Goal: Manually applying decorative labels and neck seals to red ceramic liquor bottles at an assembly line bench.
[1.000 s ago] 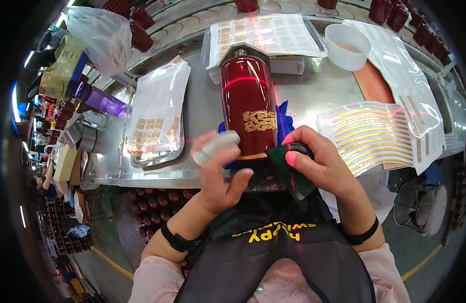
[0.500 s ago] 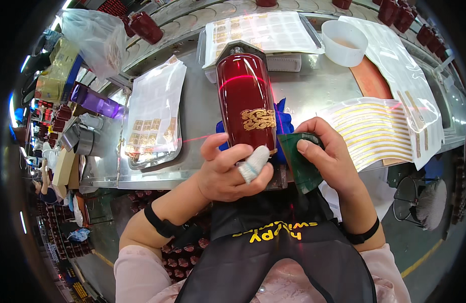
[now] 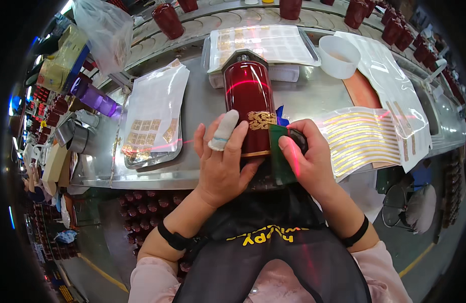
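A glossy dark red bottle (image 3: 247,98) lies with its neck away from me, against a dark angular holder (image 3: 245,54). A gold patterned decal (image 3: 261,120) sits on its lower side. My left hand (image 3: 220,164) holds the bottle's base end, thumb by the bottom edge and index finger along the left side. A white fabric cover (image 3: 224,132) is on one of its raised fingers. Pinched between thumb and fingers of my right hand (image 3: 308,159) is a green flat scraper (image 3: 281,156), its edge at the decal's right end. Blue cloth (image 3: 282,117) shows behind the bottle.
Decal sheets (image 3: 154,108) lie on a tray at left, with more sheets (image 3: 258,44) at the back. Gold strip decals (image 3: 364,139) and a white tub (image 3: 339,56) are at right. Dark red bottles (image 3: 168,21) stand on the conveyor beyond. A purple bottle (image 3: 99,98) is at far left.
My left hand has shifted from the bottle's base up its left side, and its fingers have straightened. The scraper has moved up and left to the decal's edge. The view has shifted slightly.
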A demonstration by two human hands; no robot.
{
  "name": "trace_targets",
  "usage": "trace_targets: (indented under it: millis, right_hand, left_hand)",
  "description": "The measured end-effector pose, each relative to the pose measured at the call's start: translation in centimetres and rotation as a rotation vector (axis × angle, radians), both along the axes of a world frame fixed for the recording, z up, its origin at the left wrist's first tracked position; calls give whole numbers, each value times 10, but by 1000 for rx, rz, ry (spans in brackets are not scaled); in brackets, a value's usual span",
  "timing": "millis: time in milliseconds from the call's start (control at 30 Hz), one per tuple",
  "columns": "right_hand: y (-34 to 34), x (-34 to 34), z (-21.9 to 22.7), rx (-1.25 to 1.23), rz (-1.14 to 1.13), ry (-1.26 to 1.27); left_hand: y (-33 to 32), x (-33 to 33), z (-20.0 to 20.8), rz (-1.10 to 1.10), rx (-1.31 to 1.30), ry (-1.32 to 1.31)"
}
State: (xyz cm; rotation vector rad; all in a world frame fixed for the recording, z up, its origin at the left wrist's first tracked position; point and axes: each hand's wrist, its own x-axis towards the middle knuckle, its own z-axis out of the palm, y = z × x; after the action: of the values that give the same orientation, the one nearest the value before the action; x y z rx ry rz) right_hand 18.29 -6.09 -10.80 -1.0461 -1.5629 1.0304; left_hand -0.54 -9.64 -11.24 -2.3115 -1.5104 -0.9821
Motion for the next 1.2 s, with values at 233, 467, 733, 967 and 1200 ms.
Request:
trace_targets:
  millis: [233,467,733,967,1200]
  right_hand:
    - [-4,-8,11,-39,62,-13]
    - [-4,-3,2,-98,50,39]
    - [-2,0,-2,-93,60,9]
    - [0,-5,-3,-128,76,32]
    - [-3,2,-7,-139,83,22]
  left_hand:
    - [3,-20,-27,-65,-27,-163]
    - [3,-1,-6,-37,-61,-152]
    - [7,2,4,-6,-118,-130]
    - [2,-19,-29,-91,-285,-492]
    - [8,-10,-15,-94,-117,-246]
